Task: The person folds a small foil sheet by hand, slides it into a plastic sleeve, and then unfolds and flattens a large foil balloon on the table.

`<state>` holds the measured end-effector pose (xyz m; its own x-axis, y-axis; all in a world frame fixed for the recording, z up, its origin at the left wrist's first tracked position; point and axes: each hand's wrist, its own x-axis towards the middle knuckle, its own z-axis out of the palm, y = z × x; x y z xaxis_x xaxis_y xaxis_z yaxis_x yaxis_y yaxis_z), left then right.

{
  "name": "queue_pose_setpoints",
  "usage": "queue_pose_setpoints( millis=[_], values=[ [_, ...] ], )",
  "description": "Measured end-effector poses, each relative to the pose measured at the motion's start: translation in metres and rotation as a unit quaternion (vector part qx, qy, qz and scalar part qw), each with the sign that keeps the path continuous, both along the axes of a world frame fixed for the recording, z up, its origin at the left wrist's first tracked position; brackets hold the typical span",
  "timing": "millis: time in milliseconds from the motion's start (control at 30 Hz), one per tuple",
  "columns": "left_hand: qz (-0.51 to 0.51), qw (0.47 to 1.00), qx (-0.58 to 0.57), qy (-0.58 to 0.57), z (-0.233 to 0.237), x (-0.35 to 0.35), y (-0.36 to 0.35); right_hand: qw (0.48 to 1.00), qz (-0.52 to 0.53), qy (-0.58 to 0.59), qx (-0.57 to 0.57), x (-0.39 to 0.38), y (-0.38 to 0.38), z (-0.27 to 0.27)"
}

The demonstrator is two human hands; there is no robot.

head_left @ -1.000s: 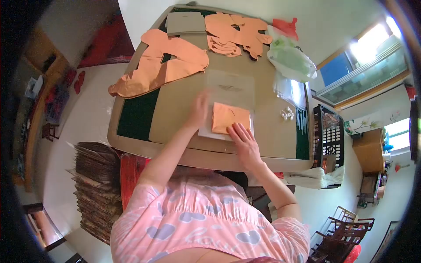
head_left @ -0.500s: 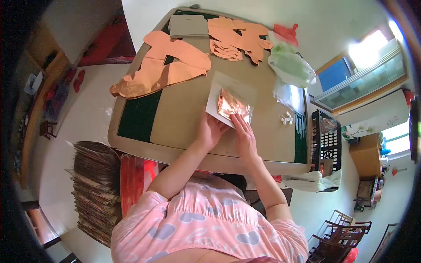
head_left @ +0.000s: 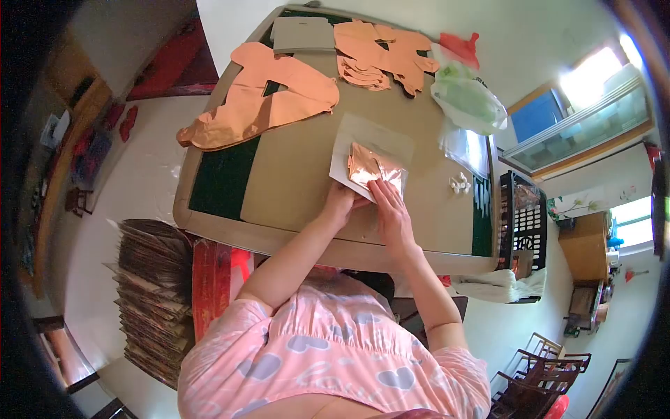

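Note:
A folded piece of shiny rose-gold foil [head_left: 371, 166] lies on a white card, inside what looks like a clear plastic bag [head_left: 384, 130]. My left hand [head_left: 342, 201] holds the lower left edge of this packet, some fingers hidden beneath the card. Across the packet's lower edge lie the fingers of my right hand [head_left: 392, 211], close together, tips on the foil; its thumb is out of sight. A large flat rose-gold foil balloon [head_left: 251, 105] is spread out to the left, and a stack of smaller foil balloons [head_left: 370, 45] lies at the far side.
Grey cards [head_left: 303, 36] are stacked at the table's far edge. On the right lie a green-and-white plastic bag [head_left: 467, 101], clear bags [head_left: 464, 150], small white pieces [head_left: 459, 184] and thin sticks [head_left: 482, 195]. A black crate [head_left: 525, 220] stands beside the table [head_left: 293, 246].
My right fingers have slid slightly down the foil toward the packet's near edge. The left hand keeps its hold; the whole view has shifted a little.

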<state>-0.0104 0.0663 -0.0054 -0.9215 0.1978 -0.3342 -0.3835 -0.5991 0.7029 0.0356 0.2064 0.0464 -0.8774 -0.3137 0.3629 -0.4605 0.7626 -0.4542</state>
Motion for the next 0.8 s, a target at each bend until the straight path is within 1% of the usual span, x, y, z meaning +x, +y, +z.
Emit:
queue_pose_setpoints(
  millis=[67, 167, 233, 267, 333, 367, 467, 533, 567, 633, 667, 733, 800],
  values=[
    [0.025, 0.999, 0.041, -0.012, -0.007, 0.000, 0.002, 1.000, -0.003, 0.002, 0.001, -0.001, 0.002, 0.003],
    [0.054, 0.996, 0.066, 0.000, 0.007, 0.004, -0.004, 1.000, -0.013, -0.024, 0.005, -0.005, 0.012, -0.007],
    [0.070, 0.995, 0.070, 0.021, 0.025, 0.005, -0.008, 0.999, -0.007, -0.044, -0.030, -0.003, 0.009, 0.000],
    [0.067, 0.997, 0.033, 0.006, 0.032, 0.003, -0.008, 0.997, -0.006, -0.060, -0.055, -0.002, 0.008, 0.001],
    [0.052, 0.998, -0.024, 0.008, 0.025, 0.001, -0.002, 0.991, -0.001, -0.090, -0.099, -0.002, 0.009, -0.001],
    [0.046, 0.997, -0.053, 0.010, 0.020, -0.001, 0.000, 0.991, -0.001, -0.094, -0.096, -0.002, 0.009, 0.000],
    [-0.034, 0.998, -0.055, 0.007, 0.001, -0.010, 0.006, 0.991, -0.001, -0.101, -0.093, -0.001, 0.009, 0.005],
    [-0.020, 1.000, -0.009, 0.003, 0.001, -0.007, 0.007, 0.990, -0.001, -0.095, -0.101, -0.001, 0.010, 0.006],
    [-0.015, 1.000, 0.014, 0.000, 0.000, -0.005, 0.007, 0.986, -0.005, -0.110, -0.126, -0.001, 0.012, 0.005],
    [0.040, 0.999, 0.018, 0.004, 0.021, -0.003, 0.003, 0.974, -0.013, -0.141, -0.178, -0.004, 0.015, 0.001],
    [0.069, 0.997, 0.020, 0.006, 0.027, -0.003, 0.000, 0.970, -0.018, -0.157, -0.183, -0.005, 0.017, -0.001],
    [0.060, 0.997, -0.033, 0.018, 0.022, -0.012, 0.000, 0.963, -0.026, -0.188, -0.193, -0.007, 0.021, -0.004],
    [0.056, 0.995, -0.078, 0.038, 0.017, -0.018, 0.004, 0.964, -0.020, -0.191, -0.182, -0.009, 0.022, 0.000]
  ],
)
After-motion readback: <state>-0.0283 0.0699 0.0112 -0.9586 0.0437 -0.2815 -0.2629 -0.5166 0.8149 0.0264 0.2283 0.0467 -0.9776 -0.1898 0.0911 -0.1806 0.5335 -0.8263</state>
